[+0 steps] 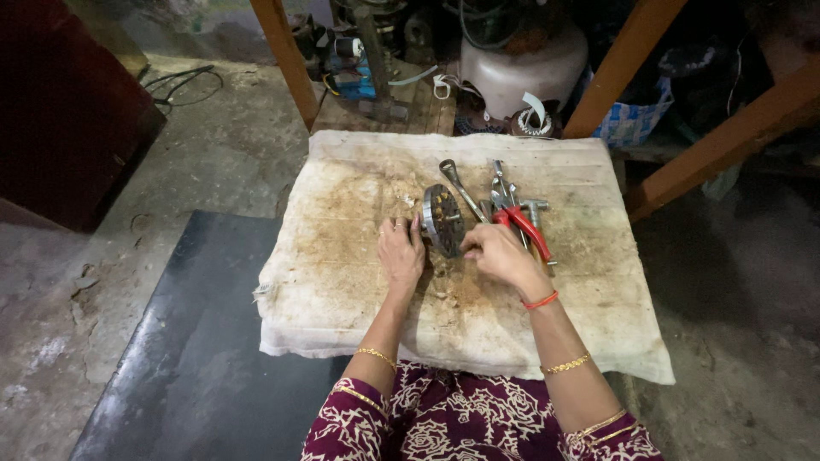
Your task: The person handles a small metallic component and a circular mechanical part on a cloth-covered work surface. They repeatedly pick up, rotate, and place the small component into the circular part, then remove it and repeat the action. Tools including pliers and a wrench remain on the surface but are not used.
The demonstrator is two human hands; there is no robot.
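You held the round metal motor part (443, 220) upright on the stained cloth (342, 282), left hand (400, 252) bracing it, right hand (498, 253) pinching its edge; it could have tipped onto the red-handled pliers (518, 224) beside it

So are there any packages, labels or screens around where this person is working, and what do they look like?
Patterned bag: blue and white, crumpled, under the wooden frame at upper right, behind the stained cloth.
Blue box-like item: small, among parts and wires at top centre; too dim to tell if it is packaging.
No screens or signs show.
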